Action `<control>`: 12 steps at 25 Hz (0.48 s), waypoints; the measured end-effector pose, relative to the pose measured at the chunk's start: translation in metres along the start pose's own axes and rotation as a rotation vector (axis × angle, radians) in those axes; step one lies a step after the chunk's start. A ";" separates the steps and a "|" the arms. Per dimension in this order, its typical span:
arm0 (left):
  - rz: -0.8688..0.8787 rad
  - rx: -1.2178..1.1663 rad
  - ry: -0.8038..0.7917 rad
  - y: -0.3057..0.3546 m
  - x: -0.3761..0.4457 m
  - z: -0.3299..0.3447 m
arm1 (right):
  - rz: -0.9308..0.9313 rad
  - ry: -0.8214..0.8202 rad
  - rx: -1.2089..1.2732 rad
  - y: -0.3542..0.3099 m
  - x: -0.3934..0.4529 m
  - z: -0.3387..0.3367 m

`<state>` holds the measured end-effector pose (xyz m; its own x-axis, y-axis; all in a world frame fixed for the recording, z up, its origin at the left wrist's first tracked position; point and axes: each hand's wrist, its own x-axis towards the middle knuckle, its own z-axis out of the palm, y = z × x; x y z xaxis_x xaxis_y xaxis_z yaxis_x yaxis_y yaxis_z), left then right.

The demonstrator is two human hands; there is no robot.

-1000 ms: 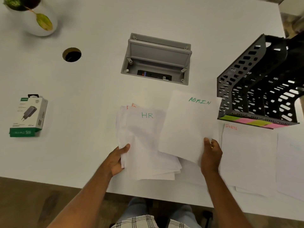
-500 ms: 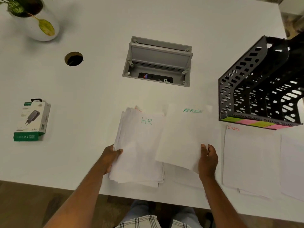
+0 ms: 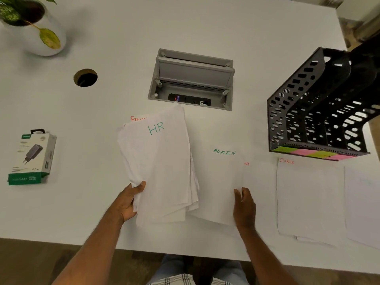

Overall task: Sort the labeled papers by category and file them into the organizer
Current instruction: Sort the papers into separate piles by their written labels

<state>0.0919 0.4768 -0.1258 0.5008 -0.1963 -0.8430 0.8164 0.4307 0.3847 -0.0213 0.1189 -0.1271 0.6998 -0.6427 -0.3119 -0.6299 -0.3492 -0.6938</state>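
Observation:
My left hand (image 3: 128,202) grips a stack of white papers (image 3: 160,165) at its lower left corner; the top sheet reads HR in green, and a red-lettered sheet peeks out behind it. An ADMIN sheet (image 3: 220,182) lies flat on the table, with my right hand (image 3: 244,208) pinching its lower right edge. Under it shows a sheet with red letters ending in CE (image 3: 249,167). A SPORTS sheet (image 3: 308,198) lies to the right. The black mesh organizer (image 3: 320,112) with coloured sticky labels along its front stands at the right.
A grey open cable box (image 3: 193,79) is set into the table's middle. A round cable hole (image 3: 85,77) and a potted plant (image 3: 35,25) are at the far left. A charger box (image 3: 30,157) lies at the left. More white paper (image 3: 364,204) lies at the right edge.
My right hand has lowered the ADMIN sheet from the air down onto the table. My left hand has lifted and tilted the HR stack upward.

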 end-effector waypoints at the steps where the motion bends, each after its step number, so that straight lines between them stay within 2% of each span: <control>1: -0.002 0.007 -0.016 0.001 0.001 0.003 | -0.007 0.004 -0.054 0.000 -0.004 0.003; 3: -0.012 0.020 -0.037 -0.001 0.003 0.007 | -0.045 0.045 -0.190 0.001 -0.010 0.004; 6: -0.041 0.037 -0.041 -0.007 0.004 0.010 | -0.094 0.061 -0.521 0.010 -0.020 -0.001; 9: -0.073 0.057 -0.038 -0.016 0.005 0.010 | -0.022 -0.138 -0.790 0.032 -0.026 -0.007; 12: -0.084 0.076 -0.059 -0.022 0.005 0.012 | -0.008 -0.234 -0.845 0.046 -0.018 -0.011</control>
<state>0.0798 0.4559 -0.1345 0.4437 -0.2811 -0.8509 0.8746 0.3428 0.3428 -0.0664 0.1070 -0.1463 0.6982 -0.5141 -0.4982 -0.5987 -0.8008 -0.0126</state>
